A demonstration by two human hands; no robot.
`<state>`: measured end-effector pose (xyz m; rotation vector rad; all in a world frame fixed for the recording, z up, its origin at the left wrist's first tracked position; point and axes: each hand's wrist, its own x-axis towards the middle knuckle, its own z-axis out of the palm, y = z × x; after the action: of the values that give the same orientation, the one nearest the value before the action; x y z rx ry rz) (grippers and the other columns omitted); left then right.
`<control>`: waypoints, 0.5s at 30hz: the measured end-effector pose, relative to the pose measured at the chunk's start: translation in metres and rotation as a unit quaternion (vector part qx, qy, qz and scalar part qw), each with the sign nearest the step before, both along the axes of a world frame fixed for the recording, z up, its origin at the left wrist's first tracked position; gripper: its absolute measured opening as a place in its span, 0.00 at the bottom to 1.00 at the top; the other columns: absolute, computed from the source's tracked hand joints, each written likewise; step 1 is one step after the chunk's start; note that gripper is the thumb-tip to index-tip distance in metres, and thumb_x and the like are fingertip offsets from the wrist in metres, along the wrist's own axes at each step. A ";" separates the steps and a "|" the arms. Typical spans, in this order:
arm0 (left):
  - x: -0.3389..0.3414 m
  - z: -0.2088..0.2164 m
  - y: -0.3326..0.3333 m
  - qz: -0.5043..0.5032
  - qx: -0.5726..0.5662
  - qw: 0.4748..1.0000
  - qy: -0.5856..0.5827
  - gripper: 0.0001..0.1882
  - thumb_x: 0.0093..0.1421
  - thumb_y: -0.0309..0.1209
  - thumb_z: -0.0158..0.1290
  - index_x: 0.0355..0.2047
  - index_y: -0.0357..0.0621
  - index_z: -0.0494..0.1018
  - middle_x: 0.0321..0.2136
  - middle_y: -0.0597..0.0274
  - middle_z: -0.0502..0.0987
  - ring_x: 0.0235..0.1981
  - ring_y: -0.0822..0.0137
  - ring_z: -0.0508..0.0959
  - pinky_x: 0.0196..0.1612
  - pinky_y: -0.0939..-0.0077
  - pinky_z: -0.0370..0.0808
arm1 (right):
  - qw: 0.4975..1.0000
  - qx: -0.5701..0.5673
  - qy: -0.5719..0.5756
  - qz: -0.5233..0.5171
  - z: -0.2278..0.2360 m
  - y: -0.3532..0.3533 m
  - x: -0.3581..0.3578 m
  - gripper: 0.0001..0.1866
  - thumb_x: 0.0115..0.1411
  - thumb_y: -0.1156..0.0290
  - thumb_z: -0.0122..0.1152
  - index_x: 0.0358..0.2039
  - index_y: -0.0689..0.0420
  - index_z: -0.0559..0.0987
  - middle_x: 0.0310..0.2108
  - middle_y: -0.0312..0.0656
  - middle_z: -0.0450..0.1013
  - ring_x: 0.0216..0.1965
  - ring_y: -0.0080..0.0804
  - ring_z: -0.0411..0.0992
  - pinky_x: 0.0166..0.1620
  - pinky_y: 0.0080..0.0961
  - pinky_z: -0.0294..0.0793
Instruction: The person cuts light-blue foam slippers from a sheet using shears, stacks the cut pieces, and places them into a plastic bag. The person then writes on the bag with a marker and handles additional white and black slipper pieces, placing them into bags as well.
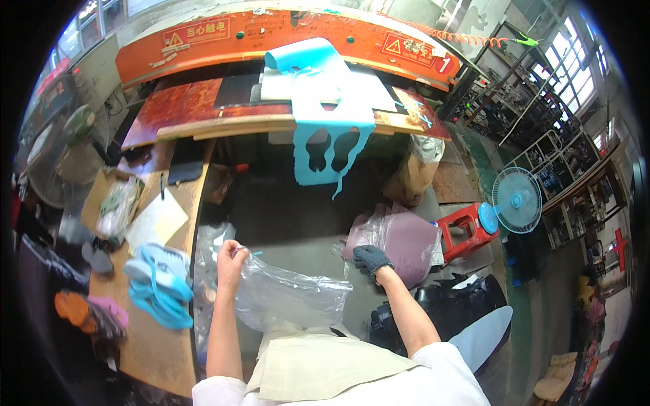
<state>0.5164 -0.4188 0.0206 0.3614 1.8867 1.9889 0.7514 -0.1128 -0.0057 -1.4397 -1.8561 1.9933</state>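
Note:
My left hand (232, 256) is bare and closed, pinching one upper corner of a clear plastic bag (291, 294). The bag hangs slack in front of my apron and stretches to the right. My right hand (372, 262) wears a dark glove. It is at the left edge of some mauve sheets (409, 243) partly covered in clear plastic wrap, its fingers loosely bent and apart; whether they touch the wrap is unclear. A light blue sheet (333, 152) with sole-shaped cut-outs drapes over the front edge of the machine bed ahead.
An orange machine beam (284, 37) spans the far side above a wooden-edged bed (230, 127). At left, a wooden table (159, 355) carries blue foam pieces (159, 284), paper and a cardboard box (108, 203). To the right stand a red stool (467, 233) and a fan (516, 199).

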 end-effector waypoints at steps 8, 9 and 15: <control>-0.166 0.041 0.143 -0.100 -0.141 0.964 0.203 0.08 0.49 0.28 0.56 0.26 0.39 0.68 0.21 0.63 0.72 0.27 0.73 0.72 0.33 0.76 0.70 | 0.992 0.051 0.104 -0.057 0.028 0.164 -0.131 0.09 0.56 0.61 0.61 0.28 0.52 0.77 0.22 0.32 0.70 0.19 0.21 0.67 0.20 0.22 0.65; -0.186 0.040 0.161 -0.094 -0.139 0.958 0.231 0.08 0.49 0.29 0.55 0.28 0.39 0.69 0.22 0.60 0.73 0.27 0.67 0.75 0.35 0.73 0.71 | 0.986 0.056 0.138 -0.071 0.035 0.189 -0.150 0.09 0.56 0.61 0.61 0.28 0.52 0.76 0.22 0.32 0.70 0.19 0.21 0.67 0.20 0.21 0.65; -0.299 0.031 0.262 -0.016 -0.176 0.943 0.281 0.06 0.50 0.30 0.53 0.28 0.42 0.70 0.24 0.57 0.74 0.29 0.62 0.76 0.35 0.71 0.71 | 0.960 0.216 0.100 -0.145 0.059 0.345 -0.280 0.16 0.56 0.59 0.62 0.40 0.56 0.75 0.26 0.32 0.72 0.19 0.18 0.67 0.20 0.16 0.65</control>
<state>0.2170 -0.1563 0.0515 0.9229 2.5013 1.5771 0.4715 0.2324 0.0528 -1.2435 -1.7330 1.4273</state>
